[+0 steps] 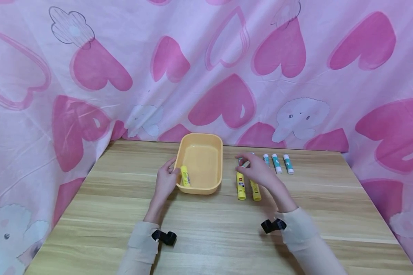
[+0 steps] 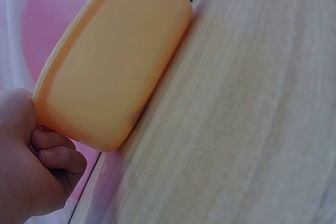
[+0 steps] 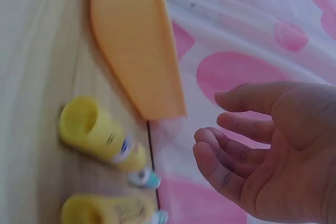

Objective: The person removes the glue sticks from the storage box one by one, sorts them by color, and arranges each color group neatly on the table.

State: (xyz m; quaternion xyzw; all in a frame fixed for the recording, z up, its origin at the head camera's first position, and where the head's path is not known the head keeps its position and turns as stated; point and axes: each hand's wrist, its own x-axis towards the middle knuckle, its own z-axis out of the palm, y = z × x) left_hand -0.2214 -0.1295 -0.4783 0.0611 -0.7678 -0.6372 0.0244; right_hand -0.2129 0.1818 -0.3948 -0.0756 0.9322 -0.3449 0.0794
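Note:
In the head view, a yellow-orange tray [image 1: 206,162] stands at the middle of the table. My left hand [image 1: 166,178] grips its left wall, thumb at the rim and fingers curled outside, as the left wrist view also shows. A yellow glue stick [image 1: 185,176] leans inside the tray near that thumb. To the right, my right hand [image 1: 259,170] is raised over two more yellow glue sticks, the left one [image 1: 241,186] and the right one [image 1: 256,190]. Its fingers are loosely bent with nothing between them in the right wrist view. The hand partly hides both sticks' far ends.
Several teal-and-white small sticks stand in a row at the back right, among them a middle one [image 1: 277,164] and the rightmost one [image 1: 288,164]; others are partly behind my right hand. A pink heart-patterned cloth [image 1: 223,103] hangs along the wooden table's [image 1: 213,233] back edge.

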